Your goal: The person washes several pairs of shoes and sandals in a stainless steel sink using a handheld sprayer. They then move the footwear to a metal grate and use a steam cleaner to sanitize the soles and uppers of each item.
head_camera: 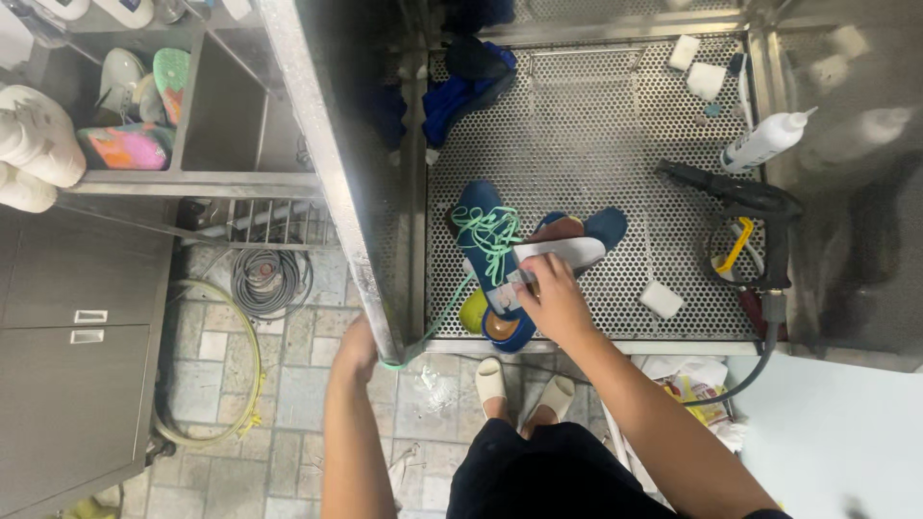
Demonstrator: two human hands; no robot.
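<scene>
spray gun (740, 200): black, three o'clock — on the perforated tray (596, 125)
squeeze bottle (764, 142): white, two o'clock
hose coil (269, 281): grey, nine o'clock

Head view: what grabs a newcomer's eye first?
The blue shoe with mint-green laces on the perforated metal tray, mid-frame, with the right hand pulling a white insole from it. The left hand grips the tray's front corner; a black spray gun lies right.

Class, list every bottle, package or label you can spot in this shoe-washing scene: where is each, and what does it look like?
Squeeze bottle: lying on the perforated tray's right side; white, pointed nozzle, dark-printed label.
Tongue label: on the blue shoe by the right hand; small, pale rectangle.
Crumpled wrapper: floor, below the tray; white, yellow and red.
Cabinet labels: lower left; two small white rectangles.
</scene>
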